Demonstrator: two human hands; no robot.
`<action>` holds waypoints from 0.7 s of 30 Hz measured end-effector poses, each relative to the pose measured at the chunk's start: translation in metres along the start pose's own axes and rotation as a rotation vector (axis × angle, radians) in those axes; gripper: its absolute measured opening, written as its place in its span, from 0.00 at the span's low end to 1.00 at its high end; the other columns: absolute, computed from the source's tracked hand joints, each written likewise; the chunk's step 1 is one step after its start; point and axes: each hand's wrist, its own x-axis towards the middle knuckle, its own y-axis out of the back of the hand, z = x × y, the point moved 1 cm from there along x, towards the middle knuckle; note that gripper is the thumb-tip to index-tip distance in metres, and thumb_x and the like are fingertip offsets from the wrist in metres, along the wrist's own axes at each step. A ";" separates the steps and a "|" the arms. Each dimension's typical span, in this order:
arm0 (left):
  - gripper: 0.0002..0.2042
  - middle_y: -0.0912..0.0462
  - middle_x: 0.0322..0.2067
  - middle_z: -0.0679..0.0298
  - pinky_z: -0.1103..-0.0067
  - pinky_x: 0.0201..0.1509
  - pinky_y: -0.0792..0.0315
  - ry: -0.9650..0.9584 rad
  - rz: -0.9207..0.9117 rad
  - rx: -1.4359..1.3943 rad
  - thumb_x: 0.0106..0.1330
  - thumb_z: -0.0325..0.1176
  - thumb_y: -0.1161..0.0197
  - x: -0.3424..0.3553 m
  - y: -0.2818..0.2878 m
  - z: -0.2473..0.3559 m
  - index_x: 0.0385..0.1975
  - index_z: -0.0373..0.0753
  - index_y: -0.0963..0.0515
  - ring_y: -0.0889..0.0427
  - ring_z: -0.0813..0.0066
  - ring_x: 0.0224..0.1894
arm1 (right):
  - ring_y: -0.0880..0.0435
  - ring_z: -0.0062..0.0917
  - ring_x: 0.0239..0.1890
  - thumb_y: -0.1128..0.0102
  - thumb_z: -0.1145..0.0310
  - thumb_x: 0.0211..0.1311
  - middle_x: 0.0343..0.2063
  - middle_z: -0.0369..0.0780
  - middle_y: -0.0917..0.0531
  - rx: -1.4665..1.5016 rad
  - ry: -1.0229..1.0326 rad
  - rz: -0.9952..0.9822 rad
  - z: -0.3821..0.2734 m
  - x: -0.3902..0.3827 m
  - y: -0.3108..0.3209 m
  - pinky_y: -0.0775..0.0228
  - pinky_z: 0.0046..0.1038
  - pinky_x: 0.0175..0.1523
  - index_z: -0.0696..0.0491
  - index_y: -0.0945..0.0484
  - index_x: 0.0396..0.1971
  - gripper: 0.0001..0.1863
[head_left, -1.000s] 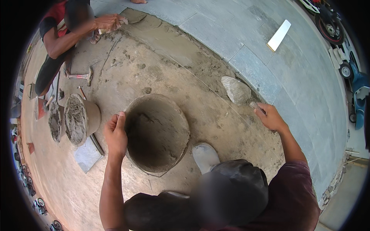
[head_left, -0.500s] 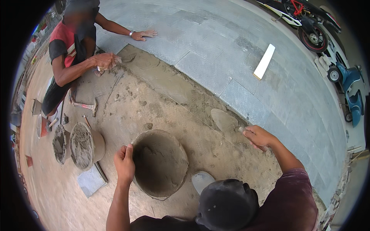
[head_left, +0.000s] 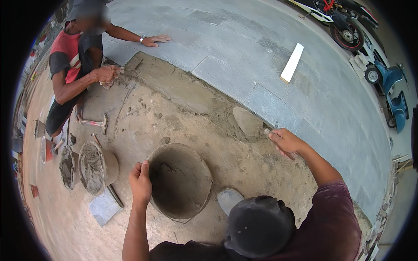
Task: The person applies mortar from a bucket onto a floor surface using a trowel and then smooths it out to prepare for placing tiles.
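A second mortar-caked bucket [head_left: 96, 166] stood to my left, a hammer [head_left: 92, 123] lay beyond it, and a white block [head_left: 292, 62] rested on the grey paving [head_left: 261, 48] near where another person [head_left: 72, 65] crouched. My left hand [head_left: 140, 182] curled over the rim of the big bucket [head_left: 180, 180] on the sand. My right hand [head_left: 285, 141], arm stretched forward, was closed on the trowel [head_left: 248, 122] lying flat at the paving's edge.

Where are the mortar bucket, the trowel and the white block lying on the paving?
mortar bucket [head_left: 204, 174], head view, on its right rim.
trowel [head_left: 246, 120], head view, on the flat blade.
white block [head_left: 292, 62], head view, on the middle of its top face.
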 end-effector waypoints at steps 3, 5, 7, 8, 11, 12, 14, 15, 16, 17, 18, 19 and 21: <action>0.23 0.41 0.20 0.77 0.77 0.27 0.47 0.019 -0.013 -0.028 0.79 0.40 0.41 0.004 -0.010 0.005 0.19 0.42 0.38 0.45 0.85 0.25 | 0.22 0.22 0.16 0.51 0.53 0.80 0.22 0.39 0.23 -0.009 0.015 0.039 -0.009 0.035 -0.009 0.29 0.30 0.20 0.59 0.26 0.38 0.21; 0.23 0.41 0.20 0.75 0.76 0.27 0.47 -0.053 -0.011 0.084 0.78 0.40 0.41 0.003 -0.011 0.006 0.19 0.41 0.39 0.45 0.84 0.25 | 0.22 0.22 0.15 0.52 0.54 0.80 0.21 0.39 0.23 -0.031 -0.008 0.050 -0.009 0.053 -0.013 0.29 0.29 0.20 0.59 0.26 0.38 0.21; 0.23 0.42 0.19 0.73 0.74 0.27 0.46 -0.080 -0.014 0.123 0.78 0.40 0.41 -0.005 -0.008 0.015 0.20 0.39 0.40 0.44 0.83 0.25 | 0.22 0.22 0.15 0.52 0.54 0.80 0.20 0.38 0.23 -0.034 -0.040 0.014 0.001 0.044 -0.013 0.30 0.29 0.20 0.60 0.26 0.39 0.21; 0.23 0.42 0.19 0.73 0.75 0.27 0.46 -0.070 -0.011 0.114 0.78 0.40 0.41 -0.004 -0.006 0.012 0.20 0.39 0.40 0.44 0.83 0.25 | 0.22 0.22 0.16 0.52 0.54 0.80 0.19 0.38 0.23 -0.039 -0.055 0.002 0.007 0.036 -0.008 0.30 0.29 0.20 0.60 0.26 0.39 0.21; 0.23 0.41 0.19 0.74 0.75 0.28 0.46 -0.042 -0.005 0.065 0.78 0.40 0.41 0.001 -0.010 0.002 0.19 0.40 0.39 0.44 0.84 0.26 | 0.23 0.21 0.16 0.52 0.53 0.81 0.21 0.37 0.24 -0.050 -0.062 -0.026 0.019 0.008 0.006 0.29 0.28 0.21 0.58 0.25 0.38 0.21; 0.23 0.41 0.19 0.75 0.75 0.27 0.46 -0.031 -0.001 0.036 0.78 0.40 0.41 0.003 -0.013 0.000 0.19 0.40 0.39 0.43 0.84 0.26 | 0.23 0.21 0.16 0.52 0.53 0.81 0.21 0.37 0.24 -0.035 -0.040 -0.015 0.016 0.008 0.006 0.29 0.29 0.21 0.58 0.25 0.38 0.21; 0.23 0.40 0.19 0.75 0.75 0.27 0.46 0.005 -0.002 0.006 0.78 0.40 0.41 0.008 -0.015 -0.004 0.18 0.41 0.38 0.43 0.85 0.26 | 0.22 0.21 0.17 0.52 0.53 0.81 0.21 0.37 0.24 -0.006 0.016 0.038 -0.006 0.012 0.001 0.29 0.29 0.21 0.58 0.25 0.38 0.22; 0.23 0.39 0.19 0.76 0.75 0.27 0.46 0.014 0.012 0.001 0.78 0.40 0.41 0.012 -0.006 -0.002 0.18 0.41 0.37 0.43 0.85 0.26 | 0.22 0.22 0.16 0.53 0.53 0.81 0.20 0.38 0.23 0.020 0.048 0.044 -0.021 0.026 -0.008 0.29 0.30 0.21 0.60 0.25 0.37 0.22; 0.22 0.38 0.19 0.76 0.75 0.26 0.46 0.023 0.026 0.011 0.77 0.40 0.41 0.010 0.003 0.008 0.18 0.40 0.35 0.42 0.85 0.25 | 0.22 0.23 0.15 0.53 0.53 0.81 0.19 0.39 0.22 0.034 0.085 0.063 -0.036 0.043 -0.014 0.28 0.32 0.21 0.61 0.26 0.37 0.23; 0.22 0.37 0.18 0.75 0.75 0.26 0.45 0.003 0.037 0.029 0.77 0.40 0.41 0.011 0.013 0.005 0.18 0.40 0.34 0.42 0.85 0.24 | 0.22 0.24 0.15 0.53 0.53 0.80 0.20 0.39 0.22 0.004 0.133 0.053 -0.044 0.066 -0.026 0.28 0.33 0.21 0.61 0.26 0.37 0.23; 0.22 0.37 0.18 0.75 0.75 0.25 0.45 -0.017 0.028 0.035 0.77 0.39 0.41 0.009 0.005 0.005 0.18 0.40 0.34 0.42 0.85 0.24 | 0.22 0.24 0.15 0.53 0.53 0.80 0.20 0.40 0.21 -0.036 0.151 0.052 -0.041 0.073 -0.026 0.29 0.33 0.21 0.61 0.26 0.37 0.23; 0.22 0.36 0.18 0.74 0.74 0.26 0.44 -0.018 0.013 0.027 0.77 0.39 0.40 0.005 -0.001 0.006 0.18 0.38 0.33 0.40 0.84 0.24 | 0.22 0.24 0.15 0.53 0.53 0.80 0.21 0.40 0.21 -0.025 0.100 0.070 -0.037 0.075 -0.027 0.29 0.33 0.21 0.61 0.26 0.37 0.23; 0.22 0.36 0.17 0.73 0.74 0.26 0.43 -0.044 0.011 0.071 0.76 0.39 0.40 0.002 -0.008 0.009 0.18 0.37 0.33 0.39 0.84 0.24 | 0.22 0.24 0.15 0.53 0.52 0.80 0.21 0.40 0.21 -0.027 0.034 0.061 -0.031 0.069 -0.030 0.29 0.33 0.21 0.60 0.26 0.36 0.23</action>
